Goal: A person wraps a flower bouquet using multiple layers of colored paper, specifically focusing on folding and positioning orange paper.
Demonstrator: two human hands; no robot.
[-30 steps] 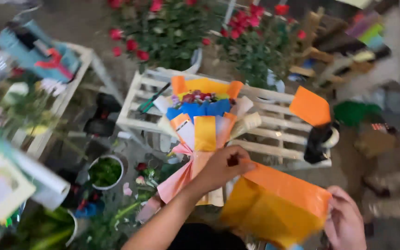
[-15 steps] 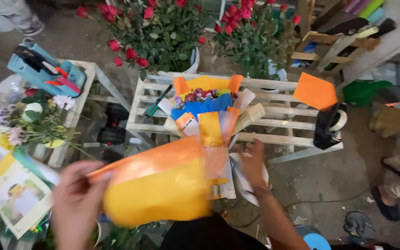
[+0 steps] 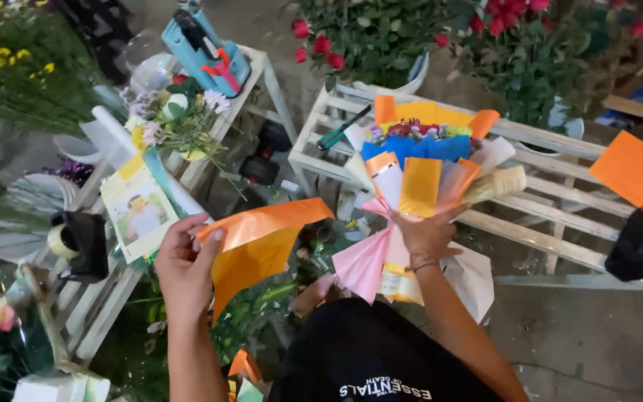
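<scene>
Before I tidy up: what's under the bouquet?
The bouquet lies on a white slatted bench, gripped by the right hand. Whatever is beneath its wrapping is covered.

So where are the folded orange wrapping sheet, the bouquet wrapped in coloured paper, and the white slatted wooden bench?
folded orange wrapping sheet (image 3: 258, 249), head view, middle of the sheet
bouquet wrapped in coloured paper (image 3: 418, 182), head view, yellow front panel
white slatted wooden bench (image 3: 552, 212), head view, bare slat
</scene>
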